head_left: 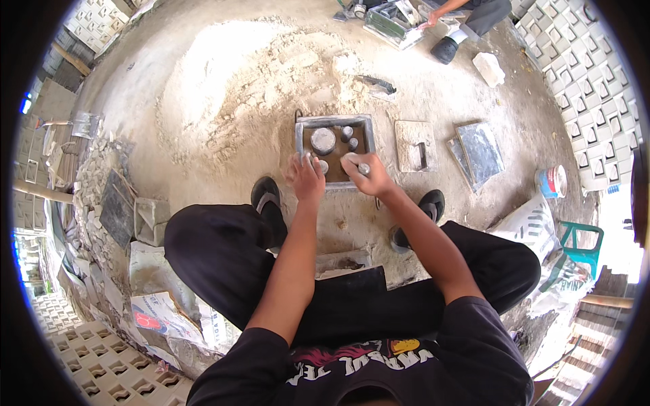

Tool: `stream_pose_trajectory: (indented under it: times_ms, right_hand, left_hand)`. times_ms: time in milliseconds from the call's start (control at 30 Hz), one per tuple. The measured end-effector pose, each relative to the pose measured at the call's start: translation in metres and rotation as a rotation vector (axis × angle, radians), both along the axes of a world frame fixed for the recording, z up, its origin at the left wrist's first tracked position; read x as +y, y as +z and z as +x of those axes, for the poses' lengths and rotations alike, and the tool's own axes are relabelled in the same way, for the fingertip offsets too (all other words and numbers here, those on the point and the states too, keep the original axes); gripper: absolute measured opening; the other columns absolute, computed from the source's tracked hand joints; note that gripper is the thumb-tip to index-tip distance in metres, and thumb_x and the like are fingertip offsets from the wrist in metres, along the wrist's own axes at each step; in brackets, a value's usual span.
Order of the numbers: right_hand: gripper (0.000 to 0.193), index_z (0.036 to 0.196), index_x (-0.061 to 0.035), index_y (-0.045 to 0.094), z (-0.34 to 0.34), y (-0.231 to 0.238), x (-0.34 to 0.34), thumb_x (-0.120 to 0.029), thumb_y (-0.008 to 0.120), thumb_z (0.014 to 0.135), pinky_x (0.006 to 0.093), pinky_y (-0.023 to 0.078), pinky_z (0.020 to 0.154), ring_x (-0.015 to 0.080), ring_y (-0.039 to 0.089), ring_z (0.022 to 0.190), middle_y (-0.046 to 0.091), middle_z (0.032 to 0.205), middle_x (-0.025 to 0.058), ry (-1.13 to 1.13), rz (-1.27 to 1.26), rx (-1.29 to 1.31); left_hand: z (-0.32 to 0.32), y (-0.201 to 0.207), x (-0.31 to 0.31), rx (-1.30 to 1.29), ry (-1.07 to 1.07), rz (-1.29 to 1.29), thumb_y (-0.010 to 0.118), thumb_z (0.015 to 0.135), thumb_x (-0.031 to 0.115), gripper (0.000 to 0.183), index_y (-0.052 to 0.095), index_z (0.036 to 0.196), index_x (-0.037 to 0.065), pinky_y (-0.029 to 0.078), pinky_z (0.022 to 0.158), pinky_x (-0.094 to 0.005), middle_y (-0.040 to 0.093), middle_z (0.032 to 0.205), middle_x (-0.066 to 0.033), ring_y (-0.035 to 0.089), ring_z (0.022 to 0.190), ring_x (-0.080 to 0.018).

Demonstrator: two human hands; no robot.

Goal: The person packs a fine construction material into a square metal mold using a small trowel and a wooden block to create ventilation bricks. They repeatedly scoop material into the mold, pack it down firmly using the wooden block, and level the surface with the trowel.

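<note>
A dark rectangular mold frame [370,135] lies on the ground between my feet, with brown, sandy material inside. A large round grey disc [323,141] and two small round pegs [347,133] stand in its far half. My left hand [306,177] rests at the near left corner with its fingers apart, beside another small round grey piece [323,166]. At the near right corner, my right hand [371,176] is closed around a grey peg [364,168], whose rounded top shows. The lower parts of these pieces are hidden.
A pale powder heap [230,88] spreads beyond the frame. On the right are a slotted board [414,145], dark plates [479,152], a bucket [552,182] and a green stool [582,250]. Another person's hand [432,19] works at a second mold [393,24]. Stacked patterned blocks [589,88] stand around.
</note>
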State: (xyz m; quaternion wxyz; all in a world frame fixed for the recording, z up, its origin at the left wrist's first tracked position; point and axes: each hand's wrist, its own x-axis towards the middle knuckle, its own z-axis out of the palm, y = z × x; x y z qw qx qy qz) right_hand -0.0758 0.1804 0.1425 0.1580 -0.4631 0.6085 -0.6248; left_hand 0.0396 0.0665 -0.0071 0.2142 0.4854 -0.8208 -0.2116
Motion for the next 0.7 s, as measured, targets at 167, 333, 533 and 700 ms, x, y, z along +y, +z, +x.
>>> stream_pose_trajectory:
  times_ms: [167, 333, 533, 700]
  right_hand:
    - [0.027, 0.061, 0.0001, 0.054, -0.050, 0.000, 0.028, -0.004, 0.054, 0.087, 0.0294, 0.038, 0.051, 0.0094, 0.054, 0.061, 0.058, 0.060, 0.0044, 0.126, 0.155, -0.345]
    - [0.032, 0.055, -0.0009, 0.046, -0.048, -0.024, 0.029, -0.007, 0.044, 0.087, 0.0259, 0.030, 0.048, 0.0081, 0.039, 0.053, 0.046, 0.055, 0.0005, 0.007, 0.038, -0.246]
    - [0.032, 0.061, -0.0015, 0.048, -0.008, -0.017, 0.012, -0.012, 0.049, 0.091, 0.0276, 0.033, 0.048, 0.0069, 0.041, 0.055, 0.043, 0.054, 0.0000, -0.082, -0.134, -0.097]
    - [0.037, 0.063, -0.0009, 0.045, 0.010, -0.002, -0.016, -0.017, 0.054, 0.095, 0.0261, 0.034, 0.047, 0.0058, 0.036, 0.055, 0.041, 0.055, -0.0006, -0.357, 0.103, -0.297]
  left_hand:
    - [-0.016, -0.003, 0.001, 0.012, 0.085, 0.040, 0.038, 0.096, 0.041, 0.049, 0.047, 0.125, 0.003, 0.012, 0.104, -0.0670, 0.034, 0.140, -0.0172, 0.029, 0.134, -0.0344]
    - [-0.025, 0.003, 0.002, 0.095, 0.150, 0.162, 0.036, 0.097, 0.041, 0.050, 0.045, 0.124, 0.000, 0.020, 0.105, -0.0608, 0.036, 0.138, -0.0209, 0.032, 0.131, -0.0381]
    - [-0.019, -0.012, -0.013, 0.242, 0.233, 0.207, 0.030, 0.096, 0.045, 0.056, 0.050, 0.124, 0.000, 0.039, 0.094, -0.0486, 0.054, 0.119, -0.0280, 0.051, 0.111, -0.0434]
    - [-0.011, -0.024, -0.043, 0.162, 0.284, 0.336, 0.029, 0.096, 0.042, 0.056, 0.060, 0.107, -0.003, 0.043, 0.083, -0.0533, 0.062, 0.099, -0.0286, 0.058, 0.093, -0.0458]
